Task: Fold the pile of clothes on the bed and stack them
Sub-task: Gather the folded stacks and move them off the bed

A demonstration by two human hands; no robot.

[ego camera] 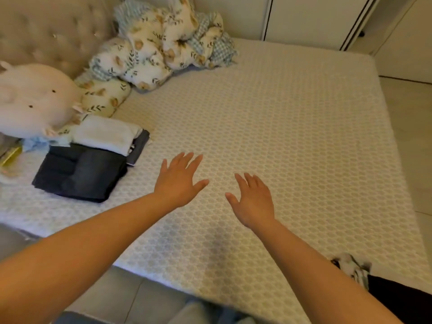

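Both hands were empty here, fingers spread out straight and holding nothing. The left hand and right hand hovered side by side over bare mattress, palms down; couldn't tell if they were actually touching the bed or just above it.

Honestly it looked like the folding was mostly done. Off to the left of the left hand, near but apart from it, sat the stack: dark folded jeans in front, and a white folded piece behind on top of something grey. If the step in hand was fetching the next item, my guess is the only candidate was the patterned cloth at the near edge of the bed, by the right forearm, well back from the fingers. To do that well I'd pull the right hand back to it, lay it flat on the open area in the middle, smooth it, then fold.

Further out there was a bunched floral blanket by the headboard and a white plush toy just behind the stack.
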